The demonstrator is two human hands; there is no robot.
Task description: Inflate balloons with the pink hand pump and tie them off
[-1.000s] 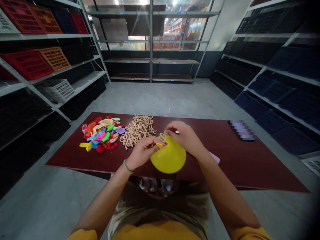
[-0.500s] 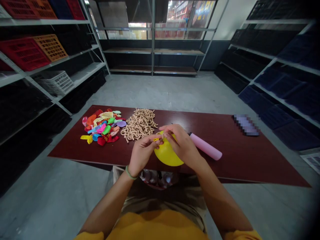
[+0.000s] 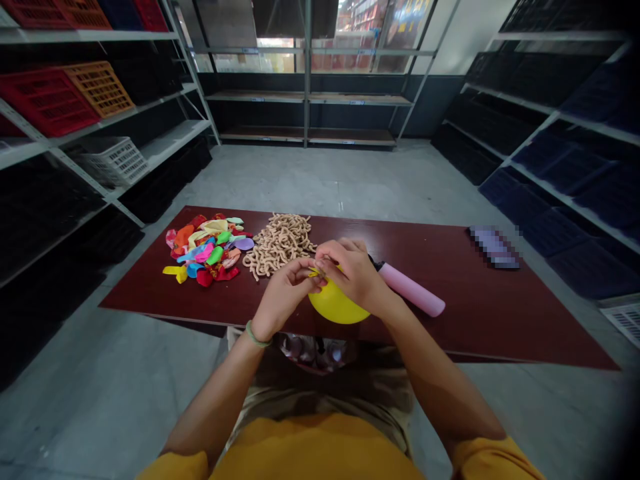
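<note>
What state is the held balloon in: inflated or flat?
Inflated: the yellow balloon bulges smooth and round below the left hand and right hand.

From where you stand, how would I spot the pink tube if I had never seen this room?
Find the long, dark red table, then the yellow balloon at its near side. Just right of the balloon, partly behind the right hand, lies the pink tube. Unlike the round balloon, it is long and straight, with a black end.
</note>
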